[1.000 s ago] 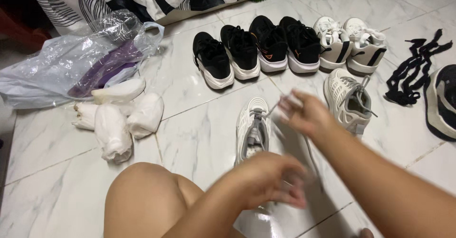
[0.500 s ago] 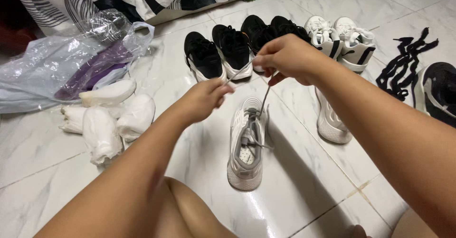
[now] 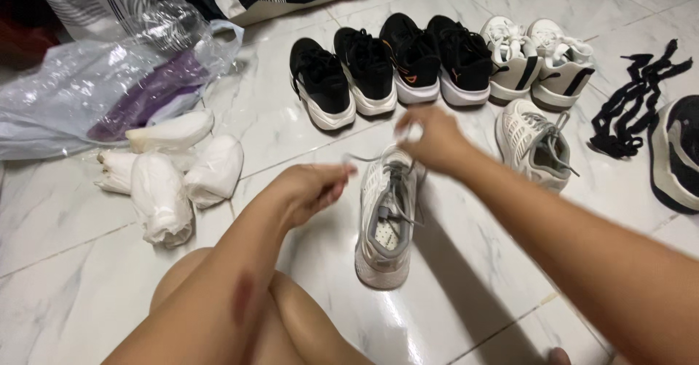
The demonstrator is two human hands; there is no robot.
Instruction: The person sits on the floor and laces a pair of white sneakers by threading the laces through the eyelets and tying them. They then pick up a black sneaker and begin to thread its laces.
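Pinching a grey lace (image 3: pixel 368 157), both hands' fingers seem closed above the white sneaker (image 3: pixel 386 219) near a clear plastic bag (image 3: pixel 87 95).

Half a second ago both hands were raised high above the white sneaker (image 3: pixel 386 216), with the grey lace (image 3: pixel 362 157) drawn taut up toward the row of black shoes. Now the right hand (image 3: pixel 435 140) has been lowered to just above the sneaker's toe, and the left hand (image 3: pixel 309 190) has been brought down and toward the body, beside the sneaker's left edge. The lace, formerly stretched in straight lines, is now seen slack and curved between the two grips. The second white sneaker (image 3: pixel 534 144), largely hidden behind the right forearm before, is uncovered again. The view has been shifted slightly as well.
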